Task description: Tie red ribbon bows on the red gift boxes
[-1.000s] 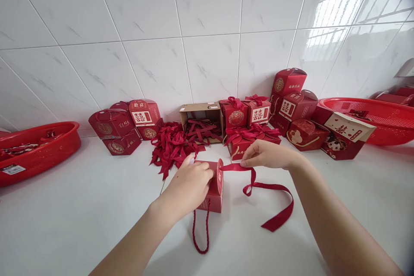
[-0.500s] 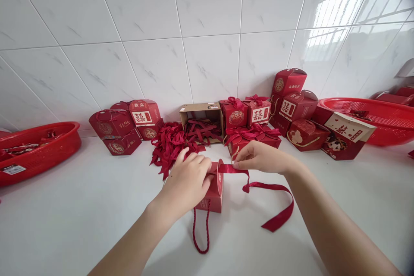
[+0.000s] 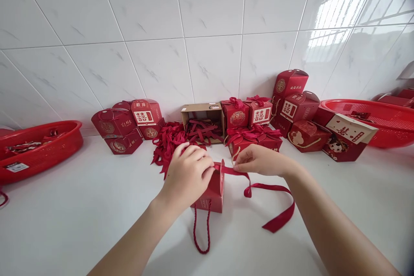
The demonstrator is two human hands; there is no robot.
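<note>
A small red gift box (image 3: 215, 189) stands on the white counter in front of me, its dark red rope handle (image 3: 202, 252) drooping toward me. My left hand (image 3: 190, 170) reaches over the top of the box, its thumb and forefinger closed on a red satin ribbon (image 3: 231, 171) beside the raised end flap; part of the box is hidden beneath it. The ribbon runs past that flap to my right hand (image 3: 254, 159), which pinches it between thumb and fingertips. From there its loose tail curls over the counter to a slanted end.
Behind lie a heap of cut ribbons (image 3: 166, 142) and an open carton (image 3: 202, 108) of more ribbon. Bow-tied boxes (image 3: 237, 116) stand right of it; other red boxes (image 3: 118, 129) are stacked left. Red plastic baskets (image 3: 64, 146) flank the counter, against a tiled wall.
My left thumb and forefinger have lifted slightly and now meet at the ribbon by the flap. My right hand keeps its pinch, nearly still. The view has shifted a little.
</note>
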